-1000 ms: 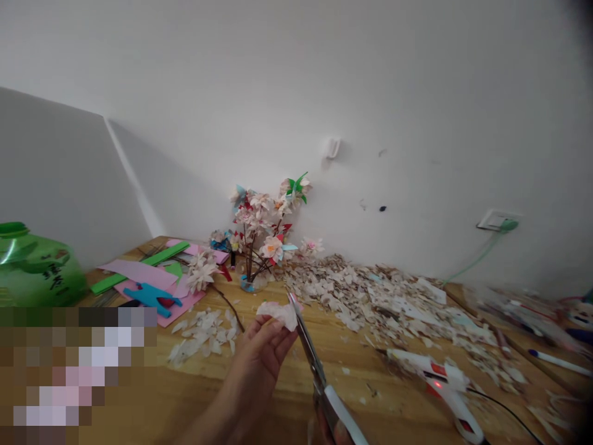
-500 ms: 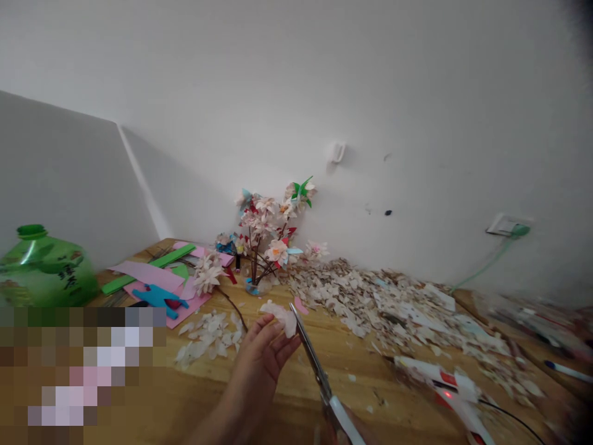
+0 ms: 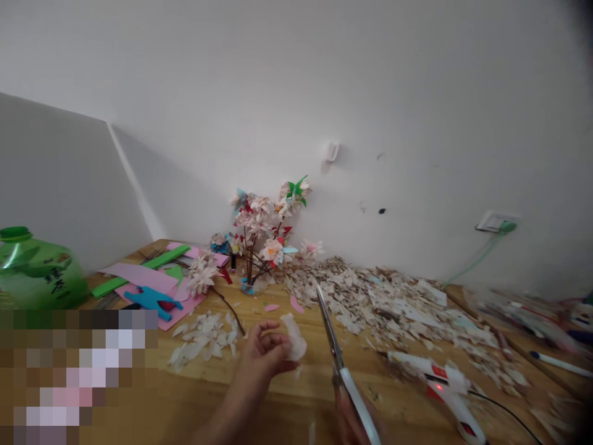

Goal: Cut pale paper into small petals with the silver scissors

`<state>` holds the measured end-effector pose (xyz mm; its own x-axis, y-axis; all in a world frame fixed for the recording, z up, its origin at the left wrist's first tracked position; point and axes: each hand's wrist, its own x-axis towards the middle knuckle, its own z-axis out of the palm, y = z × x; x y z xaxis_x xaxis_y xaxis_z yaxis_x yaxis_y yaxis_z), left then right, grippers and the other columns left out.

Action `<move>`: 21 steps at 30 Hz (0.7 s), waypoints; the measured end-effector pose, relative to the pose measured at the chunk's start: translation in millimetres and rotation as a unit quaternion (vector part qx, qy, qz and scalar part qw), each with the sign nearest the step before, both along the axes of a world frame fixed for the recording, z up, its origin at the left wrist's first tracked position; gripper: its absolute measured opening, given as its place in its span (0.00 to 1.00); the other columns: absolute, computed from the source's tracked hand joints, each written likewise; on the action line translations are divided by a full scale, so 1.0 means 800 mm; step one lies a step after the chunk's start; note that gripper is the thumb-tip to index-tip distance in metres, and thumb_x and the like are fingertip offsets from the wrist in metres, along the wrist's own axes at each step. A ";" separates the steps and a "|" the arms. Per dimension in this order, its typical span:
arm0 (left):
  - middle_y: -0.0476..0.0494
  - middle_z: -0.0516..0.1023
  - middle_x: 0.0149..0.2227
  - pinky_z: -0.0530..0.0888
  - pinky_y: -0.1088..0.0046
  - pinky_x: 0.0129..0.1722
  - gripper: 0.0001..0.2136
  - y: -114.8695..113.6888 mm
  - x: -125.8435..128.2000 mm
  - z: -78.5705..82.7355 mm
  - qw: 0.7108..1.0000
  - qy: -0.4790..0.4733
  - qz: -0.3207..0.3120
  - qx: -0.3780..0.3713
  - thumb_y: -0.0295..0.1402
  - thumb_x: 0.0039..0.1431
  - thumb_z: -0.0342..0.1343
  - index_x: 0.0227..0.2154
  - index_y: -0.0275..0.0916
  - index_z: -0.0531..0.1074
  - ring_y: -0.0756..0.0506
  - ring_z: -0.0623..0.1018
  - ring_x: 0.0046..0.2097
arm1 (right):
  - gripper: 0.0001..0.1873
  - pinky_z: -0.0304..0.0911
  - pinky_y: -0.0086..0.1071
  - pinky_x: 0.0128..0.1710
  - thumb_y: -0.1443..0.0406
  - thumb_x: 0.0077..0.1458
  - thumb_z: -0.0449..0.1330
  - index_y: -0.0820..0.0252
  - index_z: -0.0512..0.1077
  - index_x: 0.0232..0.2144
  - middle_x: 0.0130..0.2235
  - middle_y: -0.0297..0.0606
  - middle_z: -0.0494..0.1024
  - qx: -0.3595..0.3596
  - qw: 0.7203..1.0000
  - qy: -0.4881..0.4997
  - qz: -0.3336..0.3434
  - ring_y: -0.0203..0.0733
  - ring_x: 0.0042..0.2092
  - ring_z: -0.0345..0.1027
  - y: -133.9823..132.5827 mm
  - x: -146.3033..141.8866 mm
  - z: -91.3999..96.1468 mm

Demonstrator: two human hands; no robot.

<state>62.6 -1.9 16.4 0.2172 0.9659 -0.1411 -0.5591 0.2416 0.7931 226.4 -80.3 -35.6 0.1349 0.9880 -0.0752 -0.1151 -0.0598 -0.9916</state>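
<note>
My left hand [image 3: 269, 352] pinches a pale, thin petal-like piece [image 3: 295, 339] above the wooden table [image 3: 194, 402]. To its right, my right hand [image 3: 349, 414] grips white-handled scissors [image 3: 334, 346], their blades pointing up and away from me, apart from the piece. The blades look closed or nearly so. Left of my left hand lies a small pile of pale petals [image 3: 206, 337]. Beyond my hands, handmade flowers [image 3: 264, 222] on brown stems stand in a small clear cup [image 3: 248, 285]. Two pink scraps [image 3: 296, 303] lie in front of the cup.
A wide heap of pale scraps [image 3: 370, 300] covers the back right. A white glue gun [image 3: 445, 383] with a lit red light lies at right, its black cord trailing. Coloured sheets [image 3: 143, 278] and a green bottle [image 3: 41, 272] stand left. A pen [image 3: 560, 363] lies far right.
My left hand has turned the pale piece and brought it slightly lower. The scissors have moved right, away from it. The view has shifted a little to the right.
</note>
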 end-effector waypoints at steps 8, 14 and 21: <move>0.48 0.75 0.24 0.66 0.79 0.25 0.16 -0.023 0.005 -0.012 0.956 0.146 -0.204 0.153 0.19 0.40 0.60 0.35 0.37 0.69 0.52 0.72 0.24 | 0.22 0.62 0.27 0.27 0.50 0.33 0.68 0.56 0.67 0.25 0.24 0.30 0.69 0.029 0.997 -0.013 -0.075 0.36 0.28 0.65 0.001 -0.012 -0.003; 0.46 0.73 0.36 0.66 0.77 0.25 0.22 -0.019 0.006 -0.020 0.967 0.146 -0.157 0.138 0.25 0.39 0.63 0.41 0.40 0.68 0.53 0.71 0.25 | 0.21 0.64 0.31 0.28 0.53 0.34 0.68 0.59 0.69 0.27 0.24 0.34 0.72 0.086 0.986 -0.050 -0.137 0.39 0.27 0.66 0.000 -0.018 -0.002; 0.48 0.75 0.24 0.70 0.70 0.28 0.28 -0.026 0.020 -0.042 0.978 0.073 -0.196 -0.006 0.34 0.31 0.69 0.38 0.39 0.62 0.45 0.76 0.27 | 0.17 0.67 0.32 0.27 0.56 0.37 0.66 0.57 0.67 0.28 0.24 0.32 0.73 0.094 0.968 -0.076 -0.220 0.41 0.25 0.69 0.003 -0.011 -0.002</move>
